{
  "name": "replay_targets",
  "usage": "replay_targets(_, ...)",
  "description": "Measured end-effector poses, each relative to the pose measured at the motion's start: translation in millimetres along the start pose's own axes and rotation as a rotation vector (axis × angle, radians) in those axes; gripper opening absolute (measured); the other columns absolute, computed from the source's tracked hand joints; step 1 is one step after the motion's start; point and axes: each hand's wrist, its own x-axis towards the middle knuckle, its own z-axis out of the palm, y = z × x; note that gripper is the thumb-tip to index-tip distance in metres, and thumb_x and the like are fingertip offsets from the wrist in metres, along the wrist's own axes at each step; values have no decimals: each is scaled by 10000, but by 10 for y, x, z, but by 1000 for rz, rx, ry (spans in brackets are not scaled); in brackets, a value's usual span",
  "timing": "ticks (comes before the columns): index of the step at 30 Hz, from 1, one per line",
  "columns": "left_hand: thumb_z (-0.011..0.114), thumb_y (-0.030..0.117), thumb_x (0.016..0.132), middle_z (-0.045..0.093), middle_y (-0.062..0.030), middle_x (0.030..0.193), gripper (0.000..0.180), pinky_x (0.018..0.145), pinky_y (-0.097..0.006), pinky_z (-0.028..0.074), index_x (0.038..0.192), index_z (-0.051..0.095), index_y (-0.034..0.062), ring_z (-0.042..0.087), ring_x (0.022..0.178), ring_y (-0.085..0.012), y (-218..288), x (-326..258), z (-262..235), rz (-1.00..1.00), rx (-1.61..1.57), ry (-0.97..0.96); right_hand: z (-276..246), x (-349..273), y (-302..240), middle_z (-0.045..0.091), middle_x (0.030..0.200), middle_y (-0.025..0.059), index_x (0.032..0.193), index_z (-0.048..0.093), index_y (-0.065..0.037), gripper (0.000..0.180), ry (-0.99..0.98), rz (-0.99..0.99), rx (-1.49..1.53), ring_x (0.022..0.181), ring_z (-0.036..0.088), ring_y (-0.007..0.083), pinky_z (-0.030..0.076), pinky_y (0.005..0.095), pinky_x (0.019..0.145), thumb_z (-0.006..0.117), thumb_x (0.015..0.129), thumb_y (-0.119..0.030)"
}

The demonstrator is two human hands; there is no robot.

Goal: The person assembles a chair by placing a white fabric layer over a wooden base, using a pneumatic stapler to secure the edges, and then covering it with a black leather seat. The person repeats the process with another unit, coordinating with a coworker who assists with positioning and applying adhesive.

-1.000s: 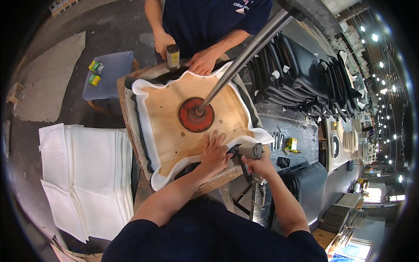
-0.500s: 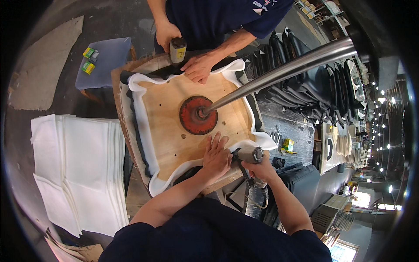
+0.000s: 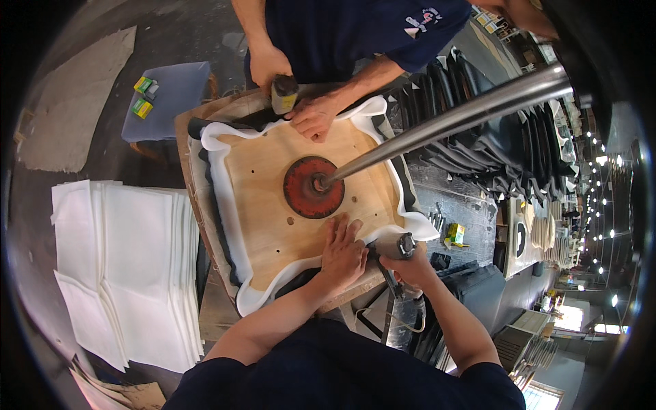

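A square plywood panel (image 3: 263,225) lies on a bench, with white foam (image 3: 236,256) and a black cover (image 3: 294,281) turned up around its edges. Pressing on its near edge is my left hand (image 3: 344,256), fingers stretched over the wood and the hand against the foam. My right hand (image 3: 412,270) is closed around the handle of a staple gun (image 3: 396,244), whose nose is at the near edge beside my left hand. A red round pad (image 3: 313,195) on a metal rod (image 3: 444,123) rests on the panel's middle.
Across the panel, a co-worker's hand (image 3: 270,65) holds another staple gun (image 3: 283,96) and their other hand (image 3: 318,117) presses the far edge. White foam sheets (image 3: 123,253) are stacked left; black covers (image 3: 478,130) are piled right, near a yellow-green box (image 3: 456,235).
The whole scene has shifted slightly down and right in view. The co-worker's staple gun has come closer to their other hand. My hands keep nearly the same place on the panel's near edge.
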Motion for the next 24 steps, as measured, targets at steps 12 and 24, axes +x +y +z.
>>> replay_targets(12, 760, 392, 982, 479, -258, 1584, 393, 1328, -670, 158, 1003, 816, 4, 248, 1618, -511, -12, -229, -216, 49, 111, -80, 21, -21, 93, 775, 857, 71, 1187, 746, 7, 489, 51, 75, -31, 542, 672, 139, 540, 328, 487, 940, 862, -303)
replay_targets(24, 784, 244, 948, 500, -184, 1570, 216, 1338, -624, 177, 886, 810, 39, 321, 1608, -435, -6, -91, -103, -8, 2, -40, 87, -215, 228, 710, 754, 23, 1039, 744, -11, 326, -6, 41, 134, 575, 644, 115, 529, 313, 519, 928, 897, -239)
